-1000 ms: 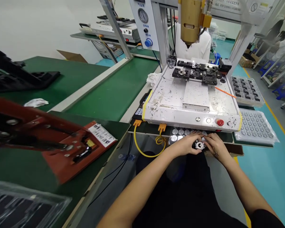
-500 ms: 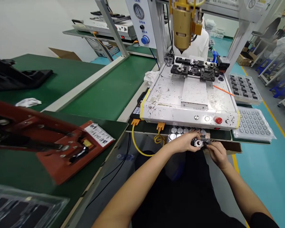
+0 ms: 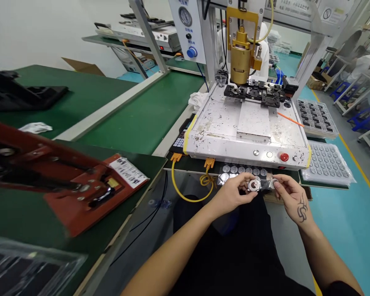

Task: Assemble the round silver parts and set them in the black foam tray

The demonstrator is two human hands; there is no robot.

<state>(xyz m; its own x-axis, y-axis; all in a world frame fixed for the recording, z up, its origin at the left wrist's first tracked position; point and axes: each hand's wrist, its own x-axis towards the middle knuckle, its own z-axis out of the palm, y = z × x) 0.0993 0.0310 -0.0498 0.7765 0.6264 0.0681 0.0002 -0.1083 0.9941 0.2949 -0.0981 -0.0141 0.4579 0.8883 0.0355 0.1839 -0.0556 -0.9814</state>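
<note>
My left hand [image 3: 232, 192] is closed on a small watch case [image 3: 254, 185] with a silver ring and a dark crescent opening. To its right, my right hand [image 3: 291, 198] pinches a small round clear piece [image 3: 273, 183] between thumb and fingers. Both hands are close together over my lap, by the bench's front edge. Just behind them lies a clear sheet of round discs [image 3: 233, 169], partly hidden by my left hand.
A white dispensing machine [image 3: 222, 144] with a brass nozzle [image 3: 240, 61] over black fixtures [image 3: 255, 93] stands ahead. Trays of parts [image 3: 328, 162] lie to the right. A red press [image 3: 80, 201] is at left. A yellow cable [image 3: 180, 194] hangs below. A person sits behind the machine.
My right hand has turned over and drawn slightly away, now with a clear round piece. My left hand has shifted slightly left with the watch case. The brass nozzle has lowered toward the fixtures.
</note>
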